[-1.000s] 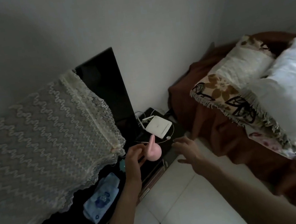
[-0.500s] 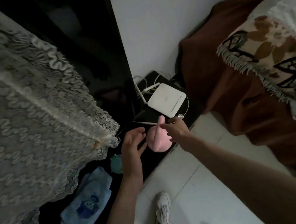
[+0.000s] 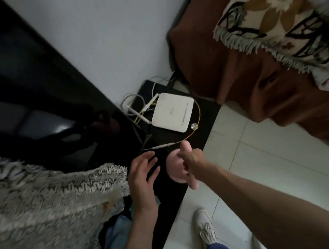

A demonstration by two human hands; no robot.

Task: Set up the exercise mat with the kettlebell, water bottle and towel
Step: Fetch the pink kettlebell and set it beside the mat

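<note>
Your right hand (image 3: 191, 164) has taken over the pink kettlebell (image 3: 176, 168), fingers curled round its handle just in front of the white router (image 3: 171, 112), while your left hand (image 3: 143, 177) has let go, fingers spread beside it, so it looks ready to lift.

The right hand (image 3: 191, 163) covers the middle of the pink kettlebell (image 3: 174, 171), so its handle shows only as tips above and below the fist. The left hand (image 3: 144, 181) hides part of a teal thing at its wrist; what that is cannot be told. The blue towel (image 3: 118, 245) lies half under the lace cloth (image 3: 45, 218) and runs off the bottom edge. The cushion (image 3: 276, 20) is cut by the right edge. One shoe (image 3: 205, 227) shows; the other is mostly out of view.
</note>
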